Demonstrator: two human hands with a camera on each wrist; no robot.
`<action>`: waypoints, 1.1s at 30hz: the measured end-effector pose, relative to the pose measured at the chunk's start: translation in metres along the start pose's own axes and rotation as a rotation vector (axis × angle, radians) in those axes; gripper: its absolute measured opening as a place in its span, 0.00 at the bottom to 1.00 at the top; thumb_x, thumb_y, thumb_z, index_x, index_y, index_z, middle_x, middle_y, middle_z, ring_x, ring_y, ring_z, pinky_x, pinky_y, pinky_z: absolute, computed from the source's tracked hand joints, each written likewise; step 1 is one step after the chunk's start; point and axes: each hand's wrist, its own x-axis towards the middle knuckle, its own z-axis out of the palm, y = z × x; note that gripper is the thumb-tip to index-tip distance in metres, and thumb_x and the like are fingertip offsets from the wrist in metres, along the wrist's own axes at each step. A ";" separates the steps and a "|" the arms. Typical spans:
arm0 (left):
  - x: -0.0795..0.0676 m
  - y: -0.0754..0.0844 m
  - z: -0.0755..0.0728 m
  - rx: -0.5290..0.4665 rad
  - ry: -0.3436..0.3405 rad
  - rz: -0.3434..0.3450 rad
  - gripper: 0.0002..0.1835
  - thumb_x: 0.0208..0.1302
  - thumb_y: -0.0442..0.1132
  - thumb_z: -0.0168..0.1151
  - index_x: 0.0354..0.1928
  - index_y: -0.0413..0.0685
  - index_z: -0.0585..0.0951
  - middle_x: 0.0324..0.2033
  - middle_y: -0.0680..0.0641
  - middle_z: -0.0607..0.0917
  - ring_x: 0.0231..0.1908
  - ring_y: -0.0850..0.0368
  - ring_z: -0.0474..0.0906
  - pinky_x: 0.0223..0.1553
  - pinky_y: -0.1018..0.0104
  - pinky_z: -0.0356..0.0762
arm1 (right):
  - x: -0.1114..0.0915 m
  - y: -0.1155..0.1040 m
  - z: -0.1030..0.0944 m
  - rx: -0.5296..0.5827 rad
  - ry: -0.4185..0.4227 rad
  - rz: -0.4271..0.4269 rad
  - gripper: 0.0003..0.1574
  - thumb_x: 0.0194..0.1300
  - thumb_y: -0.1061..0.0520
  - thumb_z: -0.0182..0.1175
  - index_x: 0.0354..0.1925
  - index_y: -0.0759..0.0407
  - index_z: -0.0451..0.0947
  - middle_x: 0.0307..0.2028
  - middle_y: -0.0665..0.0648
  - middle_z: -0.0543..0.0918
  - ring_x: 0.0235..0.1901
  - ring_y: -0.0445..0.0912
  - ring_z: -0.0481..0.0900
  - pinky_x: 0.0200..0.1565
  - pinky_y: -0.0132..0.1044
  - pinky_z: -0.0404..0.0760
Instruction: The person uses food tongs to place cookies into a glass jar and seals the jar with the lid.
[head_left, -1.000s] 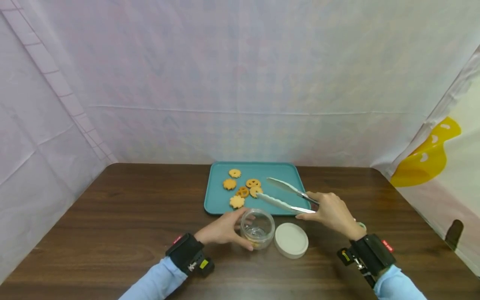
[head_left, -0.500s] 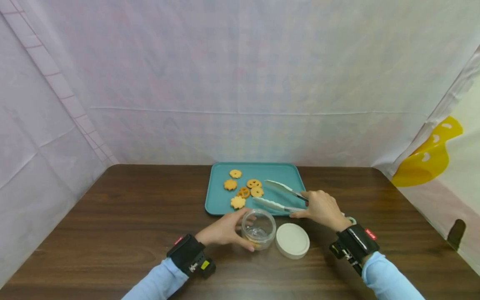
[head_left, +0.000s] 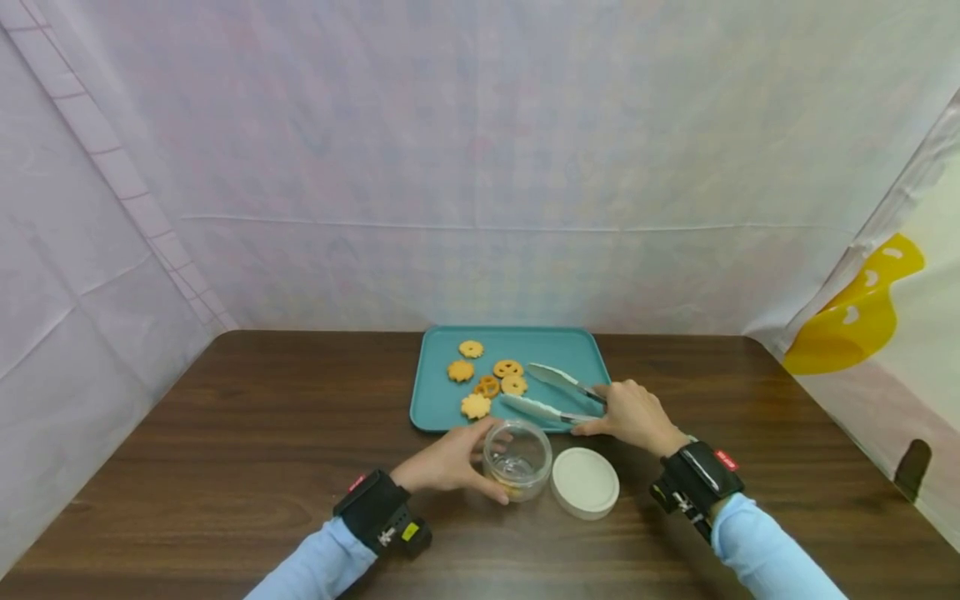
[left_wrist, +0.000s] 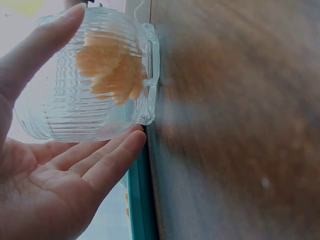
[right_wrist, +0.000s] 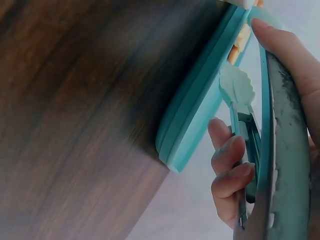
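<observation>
My left hand [head_left: 452, 461] holds a clear ribbed jar [head_left: 517, 458] on the table, thumb on one side and fingers on the other. Through the jar wall, orange-brown cookies [left_wrist: 112, 67] show inside. My right hand [head_left: 633, 417] grips metal tongs [right_wrist: 290, 150] with pale scalloped tips; in the right wrist view its thumb lies along one arm and its fingers curl round the other. The tongs are spread over the teal tray [head_left: 555, 342], tips just right of a round cookie [head_left: 513, 384]. Beside it lie pretzel-shaped cookies [head_left: 508, 368] and flower-shaped cookies [head_left: 476, 406].
A white round lid [head_left: 585, 482] lies on the dark wooden table [head_left: 300, 433], just right of the jar. The tray stands at the table's back edge, before a pale curtain [head_left: 480, 167]. A yellow cut-out piece [head_left: 843, 333] hangs at the right.
My right hand has moved left with the tongs, shifting their tips a little left and down toward the cookies. The left hand and jar stay in place.
</observation>
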 end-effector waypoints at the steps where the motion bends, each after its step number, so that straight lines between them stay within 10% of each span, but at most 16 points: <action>1: 0.000 0.000 0.000 0.003 0.001 0.001 0.39 0.39 0.36 0.72 0.56 0.38 0.64 0.55 0.36 0.73 0.56 0.46 0.69 0.56 0.51 0.72 | 0.001 0.000 0.000 0.004 -0.005 -0.001 0.47 0.34 0.34 0.68 0.44 0.67 0.77 0.17 0.52 0.75 0.15 0.42 0.66 0.13 0.36 0.71; 17: 0.001 -0.001 -0.001 0.016 0.004 0.003 0.40 0.39 0.37 0.72 0.56 0.39 0.64 0.55 0.35 0.73 0.56 0.46 0.68 0.56 0.52 0.73 | 0.005 -0.007 0.004 -0.065 0.057 -0.062 0.25 0.36 0.41 0.70 0.17 0.56 0.70 0.13 0.47 0.58 0.14 0.42 0.60 0.11 0.35 0.60; 33: 0.001 -0.001 -0.001 0.014 0.006 -0.001 0.40 0.39 0.37 0.72 0.57 0.39 0.63 0.55 0.35 0.73 0.56 0.46 0.68 0.56 0.52 0.73 | 0.003 -0.005 0.004 -0.091 0.122 -0.099 0.22 0.38 0.44 0.69 0.27 0.60 0.80 0.11 0.48 0.63 0.13 0.42 0.62 0.10 0.38 0.65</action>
